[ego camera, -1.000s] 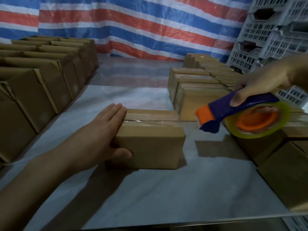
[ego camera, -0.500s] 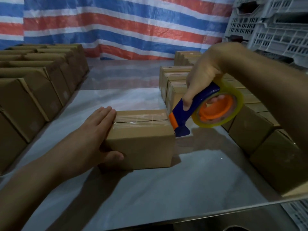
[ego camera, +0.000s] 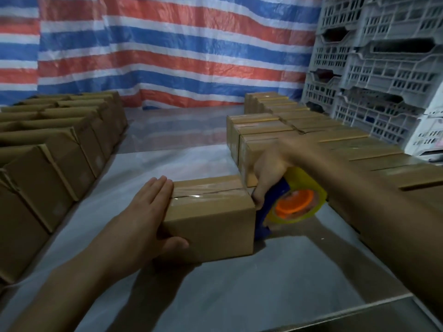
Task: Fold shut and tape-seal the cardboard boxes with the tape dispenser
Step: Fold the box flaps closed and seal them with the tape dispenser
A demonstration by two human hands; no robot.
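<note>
Fingers of the left hand (ego camera: 143,216) lie straight against one brown cardboard box (ego camera: 215,221). The right hand (ego camera: 271,173) grips one blue-and-orange tape dispenser (ego camera: 294,207) at its right end.

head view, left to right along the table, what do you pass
open boxes → left hand → box being taped → tape dispenser → plastic crates

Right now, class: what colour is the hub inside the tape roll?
Orange: the round plastic hub, seen best in the head view.
</note>
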